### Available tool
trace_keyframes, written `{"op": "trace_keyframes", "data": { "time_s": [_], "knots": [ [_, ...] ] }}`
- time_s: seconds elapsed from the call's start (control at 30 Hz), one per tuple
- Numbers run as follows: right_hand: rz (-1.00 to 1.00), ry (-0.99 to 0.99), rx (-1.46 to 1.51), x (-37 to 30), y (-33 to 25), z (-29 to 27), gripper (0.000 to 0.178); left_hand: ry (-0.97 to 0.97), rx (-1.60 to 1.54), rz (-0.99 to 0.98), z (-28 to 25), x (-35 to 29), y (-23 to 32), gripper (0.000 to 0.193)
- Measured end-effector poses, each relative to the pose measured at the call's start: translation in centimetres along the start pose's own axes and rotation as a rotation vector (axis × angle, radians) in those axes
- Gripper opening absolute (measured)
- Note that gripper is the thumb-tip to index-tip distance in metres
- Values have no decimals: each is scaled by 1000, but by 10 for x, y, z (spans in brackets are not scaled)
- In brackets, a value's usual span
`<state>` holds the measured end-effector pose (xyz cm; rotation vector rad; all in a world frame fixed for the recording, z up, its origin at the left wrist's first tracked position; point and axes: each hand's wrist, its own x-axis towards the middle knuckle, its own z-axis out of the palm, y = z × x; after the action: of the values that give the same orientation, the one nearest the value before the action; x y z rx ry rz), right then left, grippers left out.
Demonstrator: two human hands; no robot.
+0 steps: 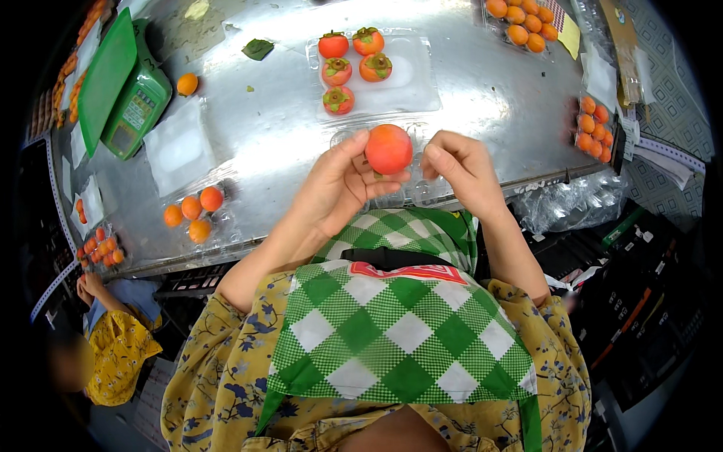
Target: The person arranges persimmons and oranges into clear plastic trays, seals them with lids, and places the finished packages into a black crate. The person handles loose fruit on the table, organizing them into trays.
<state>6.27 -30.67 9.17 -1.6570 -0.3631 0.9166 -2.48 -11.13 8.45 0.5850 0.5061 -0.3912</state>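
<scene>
Five persimmons (337, 71) in a clear tray (416, 81), a sixth (388, 148) snug in the left hand (339, 173), right hand (467, 169) curled closed.

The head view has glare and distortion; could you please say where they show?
Head view: white glare on the metal table right of the clear tray; edges curve near the rim, corners go black; the held fruit looks fairly sharp.

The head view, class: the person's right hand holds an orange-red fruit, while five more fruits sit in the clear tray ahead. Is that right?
Not quite: the hand is wrong. The head view shows the person's left hand holding the orange-red fruit; the right hand is beside it. Five more fruits do sit in the clear tray ahead.
</scene>
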Motion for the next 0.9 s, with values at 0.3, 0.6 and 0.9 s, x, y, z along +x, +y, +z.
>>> {"op": "trace_keyframes", "data": {
  "time_s": [0.3, 0.6, 0.9],
  "knots": [
    [-309, 3, 39, 8, -6, 24, 63, 88, -178, -172, 8, -2, -8, 53],
    [-272, -111, 324, 16, 5, 19, 58, 91, 23, -133, 18, -8, -6, 54],
    [34, -96, 848, 17, 19, 12, 50, 144, 489, 230, -9, -6, -9, 34]
  ]
}}
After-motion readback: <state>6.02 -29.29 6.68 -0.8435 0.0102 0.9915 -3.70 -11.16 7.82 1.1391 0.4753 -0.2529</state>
